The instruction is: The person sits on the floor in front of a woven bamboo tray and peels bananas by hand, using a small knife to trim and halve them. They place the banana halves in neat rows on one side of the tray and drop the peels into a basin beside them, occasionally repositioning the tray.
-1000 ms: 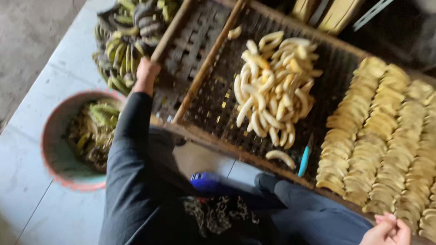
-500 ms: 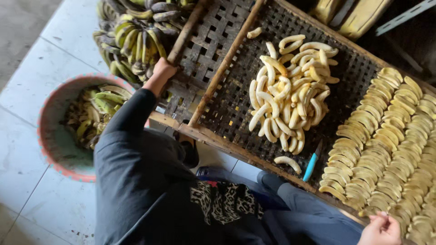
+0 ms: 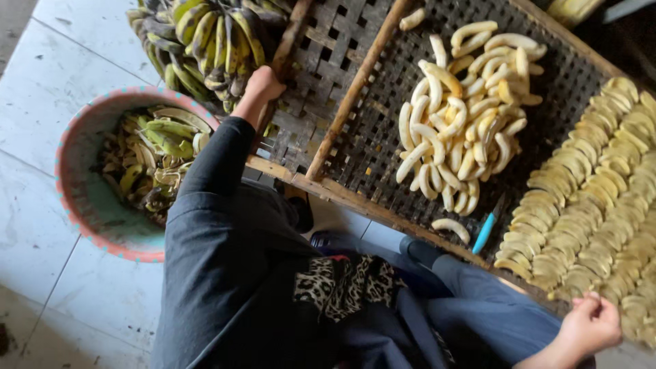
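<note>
Left hand (image 3: 262, 83) stretched forward, fingers curled at bunch of green-yellow bananas (image 3: 205, 37), beside corner of woven drying tray (image 3: 328, 102); actual grip hidden. Right hand (image 3: 591, 326) closed loosely at tray's near edge, just beside rows of sliced banana (image 3: 594, 198); contents not discernible. Peeled bananas (image 3: 465, 116) heaped between hands; blue knife (image 3: 484, 232) nearby. Peel basin (image 3: 89, 205) below left arm. Risk: tugging bunch may jolt tray, scattering slices.

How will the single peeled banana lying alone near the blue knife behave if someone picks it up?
The lone peeled banana is bare, with no skin, so it is probably soft and a little slippery, and may bruise or snap under a firm pinch. Its curved shape suggests it would rock rather than roll far. It looks small and light beside the blue knife, resting on the woven tray.
</note>
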